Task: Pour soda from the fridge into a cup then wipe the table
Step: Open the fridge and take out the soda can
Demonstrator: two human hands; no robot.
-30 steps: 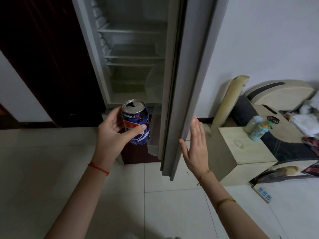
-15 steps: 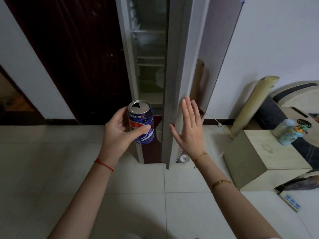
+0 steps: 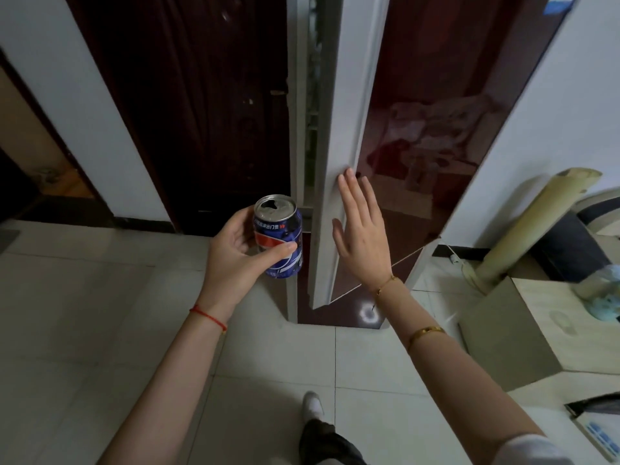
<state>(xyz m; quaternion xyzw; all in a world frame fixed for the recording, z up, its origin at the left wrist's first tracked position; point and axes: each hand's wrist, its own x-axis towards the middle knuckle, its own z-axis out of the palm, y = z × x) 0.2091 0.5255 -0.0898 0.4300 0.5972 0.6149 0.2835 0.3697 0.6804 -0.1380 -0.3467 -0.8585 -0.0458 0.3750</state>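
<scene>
The left hand (image 3: 235, 260) grips an opened Pepsi can (image 3: 278, 241). The right hand (image 3: 364, 236), fingers straight, presses the fridge door (image 3: 339, 135) edge.

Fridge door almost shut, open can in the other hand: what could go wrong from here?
1. The can is open on top and held close to the door edge; a bump could slop soda onto the floor.
2. The left hand holds it from the side only, so it could tip.
3. The right hand pushes flat near the door's edge; fingers could get pinched.
</scene>
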